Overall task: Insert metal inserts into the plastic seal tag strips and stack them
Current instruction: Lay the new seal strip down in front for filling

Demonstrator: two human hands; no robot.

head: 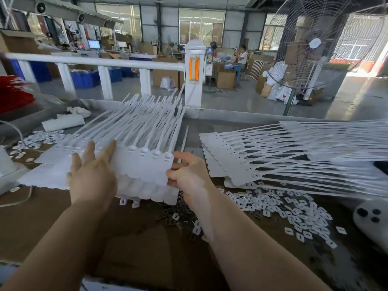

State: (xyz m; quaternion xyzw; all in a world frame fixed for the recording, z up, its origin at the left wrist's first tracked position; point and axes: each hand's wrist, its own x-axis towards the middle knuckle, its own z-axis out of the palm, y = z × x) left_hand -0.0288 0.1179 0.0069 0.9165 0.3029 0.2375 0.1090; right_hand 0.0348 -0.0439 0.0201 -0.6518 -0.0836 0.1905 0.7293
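A white plastic seal tag strip [144, 166] with several tags and long thin tails is held up above the table, tails pointing away. My left hand [92, 175] lies flat against its near face with fingers straight. My right hand [186, 175] pinches the strip's right edge between thumb and fingers. More strips [52, 166] lie stacked underneath and to the left. A second stack of strips [273, 156] lies on the right, tails running off to the right. Dark metal inserts [168, 217] are piled on the table below the held strip.
Small white plastic caps [294, 211] are scattered at the right and also at the far left [35, 139]. A white device with dark buttons [371, 217] sits at the right edge. A white railing [105, 64] and a standing fan [315, 45] stand behind the table.
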